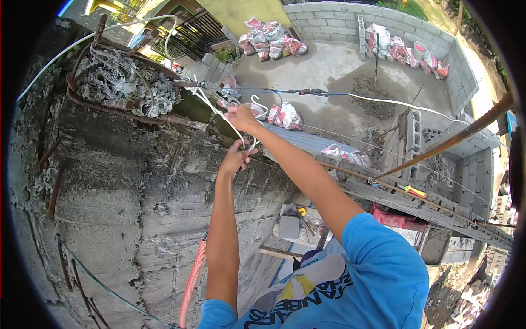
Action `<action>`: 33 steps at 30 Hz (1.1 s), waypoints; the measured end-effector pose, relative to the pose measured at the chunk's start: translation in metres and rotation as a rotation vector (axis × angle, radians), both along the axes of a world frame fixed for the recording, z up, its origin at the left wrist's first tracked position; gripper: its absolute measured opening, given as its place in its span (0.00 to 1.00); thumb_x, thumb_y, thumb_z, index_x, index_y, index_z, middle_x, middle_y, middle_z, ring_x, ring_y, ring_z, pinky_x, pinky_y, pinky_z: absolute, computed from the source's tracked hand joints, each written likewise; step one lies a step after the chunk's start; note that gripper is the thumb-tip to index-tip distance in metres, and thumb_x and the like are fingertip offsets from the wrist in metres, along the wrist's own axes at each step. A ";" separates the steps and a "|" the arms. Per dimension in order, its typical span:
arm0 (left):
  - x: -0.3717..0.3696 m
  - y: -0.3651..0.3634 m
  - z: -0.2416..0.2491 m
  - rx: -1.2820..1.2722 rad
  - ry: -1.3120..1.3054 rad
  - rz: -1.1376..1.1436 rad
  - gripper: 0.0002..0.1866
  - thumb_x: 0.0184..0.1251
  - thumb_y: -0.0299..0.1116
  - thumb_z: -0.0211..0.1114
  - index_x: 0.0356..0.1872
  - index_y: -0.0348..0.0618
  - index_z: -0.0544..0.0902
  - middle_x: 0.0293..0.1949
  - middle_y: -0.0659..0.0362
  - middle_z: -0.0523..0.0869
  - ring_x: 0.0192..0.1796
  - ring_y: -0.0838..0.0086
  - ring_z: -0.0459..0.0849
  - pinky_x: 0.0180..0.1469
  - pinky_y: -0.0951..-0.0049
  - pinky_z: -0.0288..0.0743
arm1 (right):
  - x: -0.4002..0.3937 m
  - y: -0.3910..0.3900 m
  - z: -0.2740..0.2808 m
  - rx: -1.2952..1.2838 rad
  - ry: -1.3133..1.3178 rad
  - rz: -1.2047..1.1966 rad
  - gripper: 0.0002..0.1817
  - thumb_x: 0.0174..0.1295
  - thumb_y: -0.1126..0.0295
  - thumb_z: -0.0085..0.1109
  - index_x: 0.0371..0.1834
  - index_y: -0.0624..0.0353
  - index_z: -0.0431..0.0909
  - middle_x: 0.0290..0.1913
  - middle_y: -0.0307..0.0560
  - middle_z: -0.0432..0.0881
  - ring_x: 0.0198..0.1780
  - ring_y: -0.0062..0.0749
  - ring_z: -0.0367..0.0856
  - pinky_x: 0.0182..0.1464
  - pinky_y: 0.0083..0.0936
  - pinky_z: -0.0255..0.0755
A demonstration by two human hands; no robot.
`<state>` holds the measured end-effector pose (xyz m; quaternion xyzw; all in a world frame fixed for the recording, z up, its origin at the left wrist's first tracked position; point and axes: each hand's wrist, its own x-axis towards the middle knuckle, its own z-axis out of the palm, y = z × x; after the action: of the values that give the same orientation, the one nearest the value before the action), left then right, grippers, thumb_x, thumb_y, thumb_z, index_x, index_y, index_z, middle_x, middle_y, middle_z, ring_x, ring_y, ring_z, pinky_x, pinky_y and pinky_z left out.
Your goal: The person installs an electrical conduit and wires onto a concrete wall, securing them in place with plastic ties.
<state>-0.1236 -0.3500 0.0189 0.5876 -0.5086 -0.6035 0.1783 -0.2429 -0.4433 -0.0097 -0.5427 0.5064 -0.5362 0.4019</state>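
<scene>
Blue sleeve (378,257) nearest; beyond it both hands grip the white cord (222,114) against the concrete wall (126,203): left hand (235,158) low, right hand (241,116) above, closed on it. Judged best: keep tension even, pulling clear of the rusty bars (126,112).
</scene>
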 end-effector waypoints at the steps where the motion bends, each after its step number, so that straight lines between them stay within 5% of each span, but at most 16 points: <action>1: -0.001 0.001 0.000 0.010 0.011 -0.003 0.20 0.62 0.18 0.49 0.55 0.43 0.67 0.46 0.47 0.84 0.20 0.86 0.70 0.17 0.85 0.61 | 0.003 -0.002 -0.002 0.012 0.004 -0.012 0.14 0.58 0.60 0.63 0.37 0.61 0.86 0.28 0.55 0.84 0.31 0.32 0.83 0.37 0.32 0.73; 6: -0.008 0.001 0.000 -0.028 -0.028 -0.034 0.18 0.63 0.18 0.50 0.54 0.43 0.67 0.46 0.48 0.84 0.20 0.87 0.70 0.17 0.85 0.61 | -0.008 -0.011 -0.002 0.078 -0.241 0.477 0.11 0.54 0.64 0.71 0.33 0.61 0.87 0.18 0.32 0.75 0.17 0.15 0.64 0.18 0.20 0.55; 10: -0.012 -0.001 0.001 -0.029 -0.045 -0.022 0.18 0.63 0.19 0.50 0.54 0.42 0.68 0.46 0.50 0.84 0.20 0.87 0.71 0.17 0.85 0.62 | -0.029 0.001 0.007 0.143 -0.385 0.584 0.15 0.46 0.60 0.78 0.22 0.58 0.82 0.17 0.30 0.73 0.17 0.14 0.63 0.19 0.18 0.53; 13: -0.008 -0.005 -0.001 -0.016 -0.043 -0.031 0.19 0.63 0.19 0.50 0.56 0.42 0.68 0.46 0.50 0.84 0.21 0.87 0.71 0.17 0.85 0.62 | -0.019 -0.002 0.013 0.141 -0.238 0.574 0.18 0.42 0.58 0.80 0.20 0.56 0.80 0.17 0.31 0.73 0.18 0.15 0.65 0.19 0.18 0.54; 17: -0.008 -0.003 0.000 -0.018 -0.020 -0.045 0.22 0.63 0.19 0.50 0.59 0.42 0.66 0.47 0.50 0.84 0.21 0.86 0.70 0.17 0.85 0.62 | -0.006 -0.011 0.013 0.060 0.083 0.545 0.19 0.36 0.60 0.80 0.22 0.60 0.81 0.19 0.36 0.75 0.21 0.22 0.70 0.22 0.25 0.60; 18: -0.010 -0.002 -0.001 -0.016 -0.009 -0.037 0.22 0.63 0.19 0.49 0.60 0.42 0.66 0.47 0.50 0.84 0.21 0.86 0.70 0.17 0.85 0.61 | -0.005 -0.012 0.013 0.079 0.151 0.547 0.19 0.39 0.59 0.76 0.26 0.63 0.82 0.23 0.45 0.81 0.25 0.34 0.79 0.27 0.31 0.70; 21: -0.012 -0.001 0.003 -0.021 -0.036 -0.042 0.24 0.63 0.20 0.50 0.62 0.42 0.65 0.48 0.50 0.84 0.20 0.86 0.69 0.17 0.84 0.60 | 0.016 -0.024 -0.006 0.064 0.506 0.042 0.19 0.44 0.57 0.70 0.29 0.64 0.83 0.30 0.55 0.84 0.32 0.48 0.84 0.34 0.38 0.77; 22: -0.009 0.000 0.002 -0.022 -0.057 -0.049 0.25 0.63 0.20 0.50 0.63 0.42 0.64 0.48 0.50 0.84 0.20 0.86 0.69 0.17 0.84 0.60 | 0.015 -0.022 -0.005 0.160 0.413 -0.035 0.18 0.48 0.56 0.65 0.30 0.63 0.84 0.37 0.62 0.84 0.39 0.56 0.84 0.43 0.42 0.78; 26: 0.004 0.002 0.001 -0.005 -0.077 0.019 0.29 0.64 0.21 0.49 0.68 0.41 0.60 0.48 0.51 0.84 0.21 0.86 0.68 0.19 0.85 0.62 | 0.006 -0.018 -0.007 0.261 0.213 -0.006 0.21 0.54 0.58 0.62 0.40 0.68 0.81 0.47 0.63 0.82 0.51 0.55 0.80 0.54 0.44 0.75; 29: 0.010 0.001 0.001 0.011 -0.044 -0.004 0.30 0.63 0.22 0.50 0.69 0.41 0.58 0.49 0.53 0.84 0.21 0.87 0.67 0.19 0.85 0.61 | -0.019 -0.020 -0.004 0.395 -0.101 0.010 0.19 0.56 0.62 0.57 0.36 0.73 0.80 0.34 0.67 0.83 0.33 0.48 0.86 0.35 0.36 0.80; 31: 0.008 0.002 0.001 0.011 -0.049 -0.002 0.29 0.63 0.21 0.50 0.68 0.41 0.59 0.49 0.54 0.84 0.20 0.87 0.65 0.19 0.84 0.60 | -0.036 -0.012 -0.008 0.386 -0.316 0.011 0.16 0.57 0.66 0.55 0.29 0.72 0.79 0.25 0.59 0.81 0.21 0.40 0.83 0.24 0.31 0.77; 33: 0.003 -0.001 0.000 0.006 -0.058 -0.013 0.29 0.63 0.21 0.50 0.67 0.41 0.60 0.49 0.54 0.85 0.19 0.87 0.64 0.19 0.84 0.58 | -0.048 -0.013 -0.016 0.445 -0.658 0.094 0.09 0.59 0.71 0.57 0.25 0.66 0.77 0.21 0.46 0.77 0.20 0.31 0.77 0.26 0.29 0.76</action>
<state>-0.1206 -0.3509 0.0192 0.6020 -0.5157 -0.5889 0.1579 -0.2910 -0.4561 -0.0258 -0.2643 0.4290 -0.5397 0.6744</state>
